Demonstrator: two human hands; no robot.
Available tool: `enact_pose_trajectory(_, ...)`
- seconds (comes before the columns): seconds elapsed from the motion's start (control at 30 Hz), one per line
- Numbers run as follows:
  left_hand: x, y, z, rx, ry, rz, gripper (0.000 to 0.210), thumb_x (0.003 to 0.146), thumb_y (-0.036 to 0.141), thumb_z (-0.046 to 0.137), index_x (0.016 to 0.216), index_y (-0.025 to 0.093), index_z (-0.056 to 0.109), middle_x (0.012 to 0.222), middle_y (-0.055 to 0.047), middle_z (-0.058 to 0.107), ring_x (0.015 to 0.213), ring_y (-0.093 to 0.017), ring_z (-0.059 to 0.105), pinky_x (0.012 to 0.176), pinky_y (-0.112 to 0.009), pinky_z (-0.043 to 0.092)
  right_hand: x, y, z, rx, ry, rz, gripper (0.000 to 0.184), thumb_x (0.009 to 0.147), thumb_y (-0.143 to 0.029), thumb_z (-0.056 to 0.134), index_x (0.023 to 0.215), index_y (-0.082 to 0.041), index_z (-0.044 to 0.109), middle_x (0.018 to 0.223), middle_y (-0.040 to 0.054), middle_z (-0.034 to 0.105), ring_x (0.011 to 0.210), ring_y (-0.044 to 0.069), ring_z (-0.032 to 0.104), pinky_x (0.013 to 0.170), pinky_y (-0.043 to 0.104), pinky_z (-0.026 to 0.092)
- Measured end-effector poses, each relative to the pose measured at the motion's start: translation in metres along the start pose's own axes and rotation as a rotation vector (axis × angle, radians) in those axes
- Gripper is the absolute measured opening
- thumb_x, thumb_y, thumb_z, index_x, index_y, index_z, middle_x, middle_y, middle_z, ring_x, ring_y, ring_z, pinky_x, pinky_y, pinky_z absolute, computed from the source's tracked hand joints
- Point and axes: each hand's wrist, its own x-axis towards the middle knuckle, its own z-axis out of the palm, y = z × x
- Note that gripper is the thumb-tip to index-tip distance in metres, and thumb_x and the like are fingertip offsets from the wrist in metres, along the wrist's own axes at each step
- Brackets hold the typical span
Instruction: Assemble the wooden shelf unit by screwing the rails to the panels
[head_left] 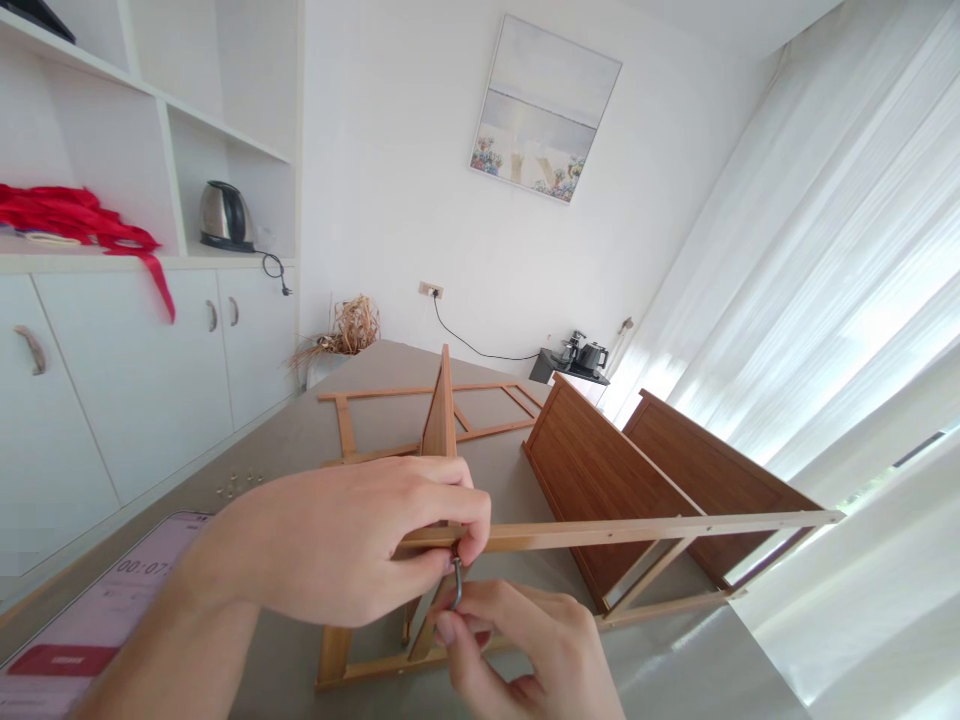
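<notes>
My left hand reaches across a wooden side frame, its fingers wrapped over the upper rail. Its thumb and index fingertips meet beside the end of a bent metal hex key. Below, my right hand pinches the hex key's other arm between thumb and forefinger. The key's tip points up to the underside of the rail; any screw head there is covered by my fingers. A narrow wooden board stands upright behind my left hand, against the frame. Two brown shelf panels join the frame further right.
Another wooden ladder-like frame lies flat on the grey table. Small screws or fittings are scattered at left, near a tablet showing a timer. A black stand with kettles is beyond the table; curtains hang at right.
</notes>
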Motion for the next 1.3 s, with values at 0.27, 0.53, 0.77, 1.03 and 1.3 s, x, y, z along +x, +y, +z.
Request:
enact_pose_trajectory(0.27, 0.001, 0.0, -0.001, 0.012, -0.014, -0.002, 0.021, 0.088, 0.008, 0.051, 0.089, 0.027, 0.06, 0.1, 0.005, 0.061, 0.079, -0.01, 0.057, 0.071, -0.02, 0.039, -0.004, -0.003, 0.007, 0.084, 0.03, 0.018, 0.006, 0.089, -0.019, 0.061, 0.091, -0.023, 0.065, 0.069, -0.0058, 0.07, 0.052, 0.006, 0.064, 0.056, 0.01, 0.05)
enact_pose_trajectory(0.53, 0.001, 0.003, -0.002, 0.009, -0.027, -0.013, 0.021, 0.087, 0.008, 0.052, 0.089, 0.027, 0.06, 0.099, 0.005, 0.061, 0.079, -0.01, 0.057, 0.071, -0.02, 0.039, 0.016, -0.012, -0.019, -0.278, -0.064, -0.336, 0.01, 0.092, -0.009, 0.056, 0.091, -0.016, 0.062, 0.064, 0.0, 0.064, 0.053, 0.01, 0.053, 0.054, 0.023, 0.042)
enact_pose_trajectory(0.77, 0.001, 0.003, -0.001, 0.006, -0.003, -0.036, 0.022, 0.086, 0.007, 0.051, 0.09, 0.027, 0.059, 0.096, 0.005, 0.061, 0.076, -0.01, 0.057, 0.07, -0.02, 0.039, 0.023, -0.009, -0.03, -0.359, -0.122, -0.358, 0.009, 0.095, -0.011, 0.054, 0.091, -0.015, 0.061, 0.065, -0.0003, 0.062, 0.053, 0.01, 0.05, 0.054, 0.023, 0.04)
enact_pose_trajectory(1.03, 0.001, 0.002, -0.001, 0.012, 0.012, -0.009, 0.021, 0.085, 0.007, 0.052, 0.089, 0.027, 0.059, 0.094, 0.005, 0.061, 0.078, -0.009, 0.058, 0.07, -0.019, 0.04, 0.028, -0.019, -0.04, -0.406, -0.203, -0.377, 0.008, 0.092, -0.004, 0.057, 0.092, -0.011, 0.062, 0.067, 0.0015, 0.062, 0.055, 0.011, 0.053, 0.053, 0.026, 0.04)
enact_pose_trajectory(1.3, 0.003, 0.002, -0.002, 0.011, 0.008, 0.028, 0.02, 0.087, 0.007, 0.052, 0.089, 0.025, 0.061, 0.095, 0.003, 0.062, 0.078, -0.011, 0.058, 0.071, -0.021, 0.04, 0.03, -0.023, -0.043, -0.514, -0.277, -0.436, 0.008, 0.095, -0.006, 0.057, 0.091, -0.009, 0.064, 0.064, 0.0009, 0.059, 0.057, 0.012, 0.053, 0.053, 0.028, 0.04)
